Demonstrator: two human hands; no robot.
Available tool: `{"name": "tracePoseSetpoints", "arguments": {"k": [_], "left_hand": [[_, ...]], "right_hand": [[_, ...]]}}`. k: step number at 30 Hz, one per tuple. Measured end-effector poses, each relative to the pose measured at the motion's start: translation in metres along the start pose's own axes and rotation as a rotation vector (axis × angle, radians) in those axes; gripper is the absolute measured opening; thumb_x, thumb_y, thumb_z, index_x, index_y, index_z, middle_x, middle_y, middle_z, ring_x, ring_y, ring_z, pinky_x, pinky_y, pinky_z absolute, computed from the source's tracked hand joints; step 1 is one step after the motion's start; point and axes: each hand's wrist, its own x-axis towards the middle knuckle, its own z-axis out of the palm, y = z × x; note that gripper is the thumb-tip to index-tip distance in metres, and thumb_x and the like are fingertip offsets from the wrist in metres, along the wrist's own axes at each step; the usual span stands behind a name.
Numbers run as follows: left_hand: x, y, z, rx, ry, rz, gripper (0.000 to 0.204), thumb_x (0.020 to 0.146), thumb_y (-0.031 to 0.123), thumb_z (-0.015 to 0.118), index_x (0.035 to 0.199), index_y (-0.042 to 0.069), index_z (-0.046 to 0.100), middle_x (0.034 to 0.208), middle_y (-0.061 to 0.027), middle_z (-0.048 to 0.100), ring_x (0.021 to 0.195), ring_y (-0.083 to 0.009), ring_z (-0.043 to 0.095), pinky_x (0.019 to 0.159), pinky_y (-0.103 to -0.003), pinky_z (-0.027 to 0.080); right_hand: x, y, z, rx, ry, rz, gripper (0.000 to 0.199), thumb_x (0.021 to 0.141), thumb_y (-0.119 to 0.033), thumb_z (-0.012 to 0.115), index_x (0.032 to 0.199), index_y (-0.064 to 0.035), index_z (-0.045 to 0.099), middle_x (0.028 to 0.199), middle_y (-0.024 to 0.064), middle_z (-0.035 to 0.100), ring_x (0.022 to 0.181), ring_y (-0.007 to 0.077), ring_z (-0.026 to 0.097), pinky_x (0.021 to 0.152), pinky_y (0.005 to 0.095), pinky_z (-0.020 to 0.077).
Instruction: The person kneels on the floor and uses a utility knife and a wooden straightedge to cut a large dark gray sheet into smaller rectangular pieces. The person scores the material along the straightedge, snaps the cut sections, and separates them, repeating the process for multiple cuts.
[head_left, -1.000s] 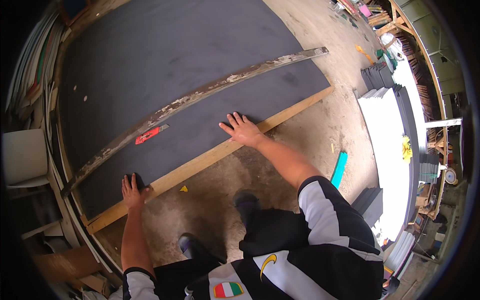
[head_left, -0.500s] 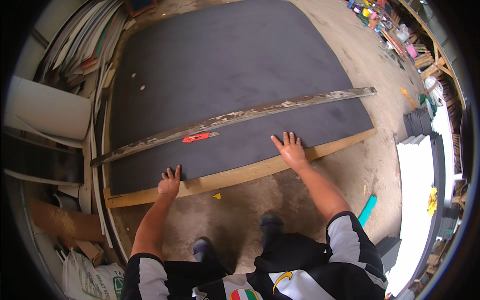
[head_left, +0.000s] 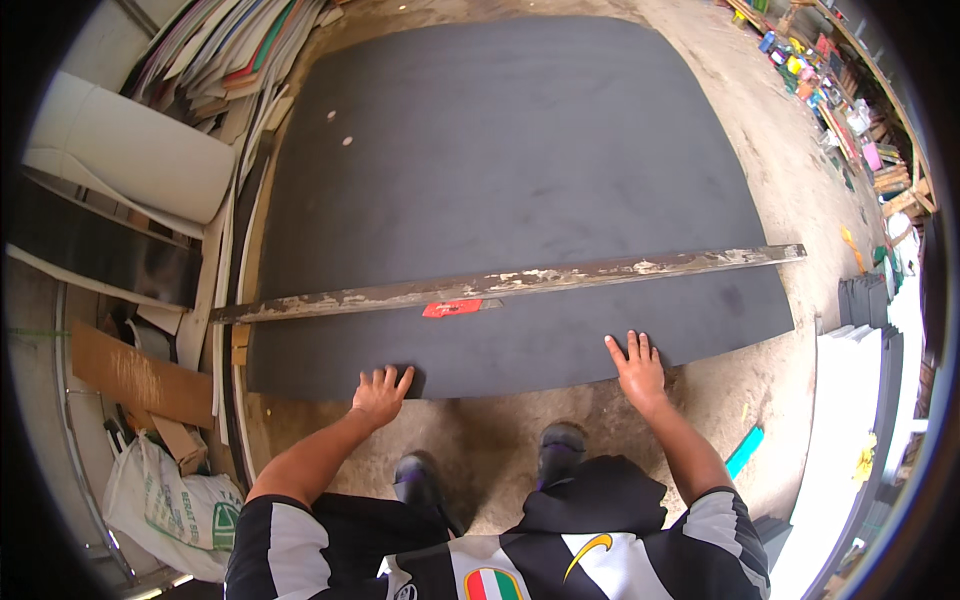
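Head view: hands (head_left: 380,398) (head_left: 641,381) apart, palm-down on sheet (head_left: 520,150).

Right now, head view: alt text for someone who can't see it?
A person's left hand and right hand rest, fingers spread, at the near edge of a large dark sheet. A long weathered bar lies across it, a red utility knife close by its near side.
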Motion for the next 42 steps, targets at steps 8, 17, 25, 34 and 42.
{"name": "tracePoseSetpoints", "arguments": {"k": [8,17,25,34,42], "left_hand": [[0.024,0.047,-0.017,0.002,0.164,-0.018,0.095,0.095,0.023,0.064,0.172,0.022,0.009,0.174,-0.0258,0.013,0.159,-0.0508,0.020,0.114,-0.075,0.036],[0.037,0.070,-0.027,-0.088,0.063,-0.057,0.097,0.097,0.015,0.062,0.173,0.026,0.003,0.174,-0.0297,0.008,0.157,-0.0584,0.016,0.111,-0.072,0.043],[0.038,0.067,-0.030,-0.124,-0.009,-0.042,0.099,0.095,0.010,0.063,0.172,0.027,0.003,0.174,-0.0309,0.005,0.157,-0.0573,0.017,0.112,-0.067,0.046],[0.040,0.074,-0.024,-0.128,0.029,-0.092,0.096,0.097,0.009,0.060,0.172,0.027,0.004,0.175,-0.0300,0.005,0.158,-0.0571,0.016,0.115,-0.068,0.043],[0.035,0.076,-0.041,-0.243,-0.028,-0.092,0.099,0.092,0.005,0.061,0.172,0.025,0.006,0.177,-0.0242,0.004,0.162,-0.0508,0.010,0.121,-0.066,0.034]], "right_hand": [[0.085,0.036,-0.034,0.257,0.015,-0.080,0.089,0.089,-0.062,0.073,0.159,-0.0135,0.046,0.149,0.0174,0.055,0.135,0.0361,0.052,0.120,0.0506,0.0362],[0.189,-0.003,-0.004,0.285,0.274,-0.083,0.072,0.092,-0.047,0.075,0.157,-0.0335,0.049,0.146,0.0127,0.056,0.140,0.0336,0.048,0.122,0.0543,0.0349],[0.265,0.030,0.003,0.218,0.263,-0.045,0.068,0.090,-0.041,0.076,0.154,-0.0361,0.054,0.139,0.0108,0.058,0.135,0.0305,0.052,0.119,0.0530,0.0403],[0.318,0.016,-0.021,0.218,0.351,0.230,0.074,0.096,-0.041,0.075,0.162,-0.0262,0.043,0.151,0.0205,0.049,0.141,0.0376,0.047,0.117,0.0507,0.0412],[0.077,0.015,0.025,0.299,0.136,0.038,0.074,0.104,-0.061,0.052,0.161,-0.0157,0.044,0.169,0.0166,0.037,0.158,0.0357,0.029,0.125,0.0618,0.0256]]}}
